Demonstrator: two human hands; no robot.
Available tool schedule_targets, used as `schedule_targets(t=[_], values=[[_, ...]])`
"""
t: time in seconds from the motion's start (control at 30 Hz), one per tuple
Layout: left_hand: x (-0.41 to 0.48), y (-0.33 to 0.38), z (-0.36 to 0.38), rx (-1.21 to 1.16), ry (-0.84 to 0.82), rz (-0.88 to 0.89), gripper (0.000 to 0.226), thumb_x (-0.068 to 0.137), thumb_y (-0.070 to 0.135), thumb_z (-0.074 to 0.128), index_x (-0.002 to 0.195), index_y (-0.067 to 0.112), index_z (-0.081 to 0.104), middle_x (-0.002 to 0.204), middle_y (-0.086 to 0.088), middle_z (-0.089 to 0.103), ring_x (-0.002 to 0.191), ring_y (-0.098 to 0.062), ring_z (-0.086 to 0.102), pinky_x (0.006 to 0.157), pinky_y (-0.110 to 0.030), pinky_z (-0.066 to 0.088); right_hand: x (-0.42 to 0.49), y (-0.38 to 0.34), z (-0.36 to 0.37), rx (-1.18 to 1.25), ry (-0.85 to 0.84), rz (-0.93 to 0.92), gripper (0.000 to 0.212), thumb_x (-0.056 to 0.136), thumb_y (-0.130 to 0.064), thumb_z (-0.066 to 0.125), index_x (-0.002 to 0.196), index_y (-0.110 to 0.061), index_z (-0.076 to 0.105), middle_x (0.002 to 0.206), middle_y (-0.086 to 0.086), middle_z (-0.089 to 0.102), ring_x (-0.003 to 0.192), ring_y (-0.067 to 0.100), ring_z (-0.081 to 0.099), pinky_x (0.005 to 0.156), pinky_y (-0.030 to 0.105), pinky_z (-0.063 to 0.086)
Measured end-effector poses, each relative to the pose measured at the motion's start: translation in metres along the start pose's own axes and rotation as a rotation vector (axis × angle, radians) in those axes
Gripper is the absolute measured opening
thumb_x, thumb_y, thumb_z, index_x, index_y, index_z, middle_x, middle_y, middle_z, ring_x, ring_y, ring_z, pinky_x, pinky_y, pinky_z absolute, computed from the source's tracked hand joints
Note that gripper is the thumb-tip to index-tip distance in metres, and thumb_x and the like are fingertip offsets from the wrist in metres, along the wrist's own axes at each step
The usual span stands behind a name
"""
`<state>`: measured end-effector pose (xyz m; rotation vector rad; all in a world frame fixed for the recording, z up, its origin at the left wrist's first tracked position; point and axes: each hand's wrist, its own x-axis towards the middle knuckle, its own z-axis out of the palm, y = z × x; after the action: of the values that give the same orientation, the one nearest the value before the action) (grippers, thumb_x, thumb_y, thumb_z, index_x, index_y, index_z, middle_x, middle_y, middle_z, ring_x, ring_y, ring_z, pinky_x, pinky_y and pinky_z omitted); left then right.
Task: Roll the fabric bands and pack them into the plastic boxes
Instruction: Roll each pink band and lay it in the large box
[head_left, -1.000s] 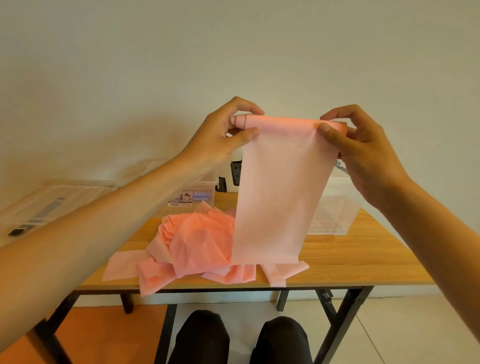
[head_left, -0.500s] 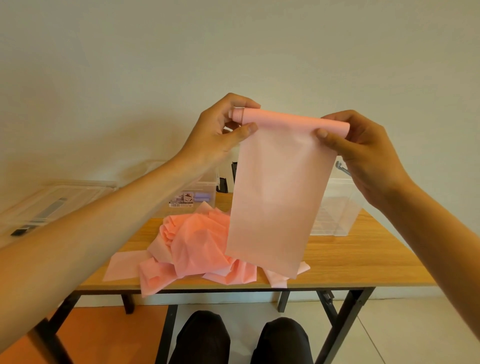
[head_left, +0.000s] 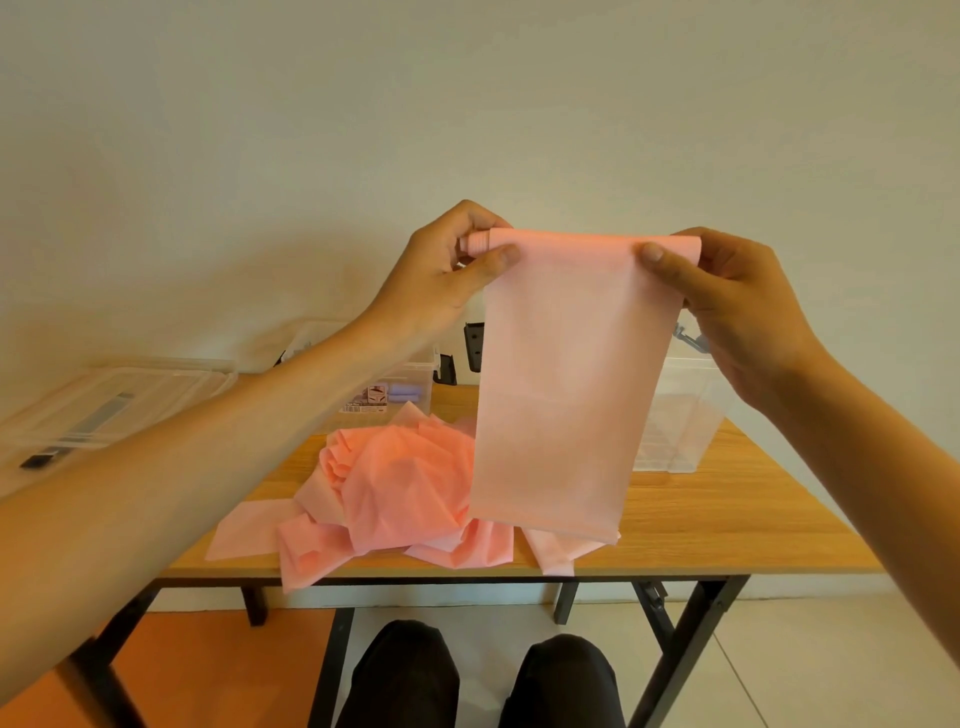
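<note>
The left hand (head_left: 441, 280) and right hand (head_left: 737, 306) each pinch an end of a thin, matte pink band (head_left: 561, 395), its rolled top lying level between them, the flat strip hanging straight down. Below the hands, crumpled pink bands (head_left: 400, 488) heap on the wooden table (head_left: 727, 535); a clear plastic box (head_left: 685, 410) stands under the right hand.

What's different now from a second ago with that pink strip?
The loose end of the pink band lifted off the table and now hangs free. The left hand and right hand still pinch the roll's ends. The pile and plastic box stayed put.
</note>
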<state>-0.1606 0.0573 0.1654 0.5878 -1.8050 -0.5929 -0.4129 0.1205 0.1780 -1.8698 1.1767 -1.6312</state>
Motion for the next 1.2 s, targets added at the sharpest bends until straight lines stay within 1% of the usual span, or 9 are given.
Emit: schedule_targets(t=[0.13,0.2,0.37,0.47,0.57,0.73,0.87,1.0,1.2], values=[[0.0003,0.0042,-0.0006,-0.025,0.031,-0.043,0.003,0.100,0.016,0.061,0.097,0.015,0.062,0.085,0.005,0.060,0.074,0.000,0.054,0.070,-0.016,0.045,-0.0009,-0.0006,-0.0044,0.116,-0.085,-0.007,0.033,0.088,-0.025,0.074,0.118,-0.017,0.062,0.095,0.004,0.073,0.086,0.019,0.066,0.077,0.030,0.055],[0.0006,0.0047,-0.0015,-0.036,0.035,-0.074,0.009,0.101,0.022,0.060,0.101,0.013,0.064,0.087,0.003,0.061,0.075,-0.002,0.056,0.070,-0.017,0.045,-0.0010,-0.0013,-0.0047,0.138,-0.117,-0.036,0.031,0.086,-0.017,0.075,0.114,-0.015,0.061,0.101,0.006,0.073,0.092,0.021,0.068,0.079,0.032,0.056],[-0.0014,0.0054,-0.0053,-0.129,-0.034,-0.055,0.024,0.096,0.025,0.068,0.119,0.024,0.061,0.097,-0.013,0.064,0.088,-0.024,0.059,0.079,-0.033,0.047,0.0013,-0.0010,-0.0028,0.102,-0.058,-0.042,0.024,0.087,-0.026,0.074,0.105,-0.012,0.066,0.095,-0.002,0.073,0.089,0.015,0.068,0.079,0.027,0.053],[-0.0018,0.0085,-0.0057,-0.117,-0.040,-0.021,0.020,0.094,0.009,0.069,0.111,0.018,0.062,0.103,-0.003,0.065,0.090,-0.014,0.061,0.082,-0.028,0.050,0.0013,-0.0013,-0.0026,0.057,-0.041,-0.039,0.031,0.088,-0.033,0.072,0.107,-0.010,0.067,0.093,-0.004,0.073,0.088,0.013,0.068,0.079,0.027,0.054],[-0.0017,0.0099,-0.0050,-0.104,-0.008,-0.033,0.014,0.094,0.011,0.069,0.105,0.018,0.064,0.103,-0.002,0.067,0.090,-0.011,0.064,0.083,-0.029,0.052,0.0008,-0.0007,-0.0028,0.017,-0.055,-0.040,0.033,0.087,-0.038,0.071,0.106,-0.011,0.066,0.092,-0.005,0.072,0.086,0.012,0.067,0.078,0.028,0.053],[-0.0015,0.0099,-0.0039,-0.058,0.044,-0.046,0.010,0.096,0.018,0.067,0.104,0.013,0.064,0.092,0.005,0.067,0.078,0.001,0.062,0.073,-0.018,0.048,-0.0004,-0.0013,-0.0046,0.077,-0.128,-0.068,0.028,0.086,-0.020,0.076,0.110,-0.017,0.063,0.103,0.003,0.073,0.094,0.021,0.069,0.081,0.034,0.058],[-0.0024,0.0081,-0.0058,-0.080,0.019,-0.042,0.015,0.092,0.017,0.072,0.105,0.015,0.065,0.097,0.003,0.068,0.085,-0.007,0.064,0.078,-0.023,0.052,-0.0004,-0.0039,-0.0032,0.047,-0.081,-0.078,0.021,0.088,-0.026,0.073,0.102,-0.013,0.065,0.092,-0.007,0.072,0.088,0.012,0.068,0.077,0.026,0.054],[-0.0020,0.0080,-0.0066,-0.066,0.011,-0.015,0.020,0.088,0.014,0.076,0.105,0.018,0.067,0.102,0.001,0.068,0.091,-0.015,0.063,0.085,-0.033,0.052,-0.0006,-0.0041,-0.0023,0.002,-0.060,-0.058,0.029,0.089,-0.037,0.068,0.103,-0.011,0.066,0.084,-0.012,0.071,0.080,0.006,0.065,0.072,0.018,0.051],[-0.0012,0.0099,-0.0044,-0.042,0.064,-0.014,0.011,0.093,0.012,0.070,0.102,0.008,0.067,0.093,0.000,0.067,0.084,-0.007,0.062,0.079,-0.023,0.048,-0.0006,-0.0031,-0.0026,0.068,-0.136,-0.083,0.023,0.088,-0.022,0.074,0.107,-0.018,0.063,0.102,0.000,0.073,0.094,0.020,0.069,0.080,0.032,0.056]])
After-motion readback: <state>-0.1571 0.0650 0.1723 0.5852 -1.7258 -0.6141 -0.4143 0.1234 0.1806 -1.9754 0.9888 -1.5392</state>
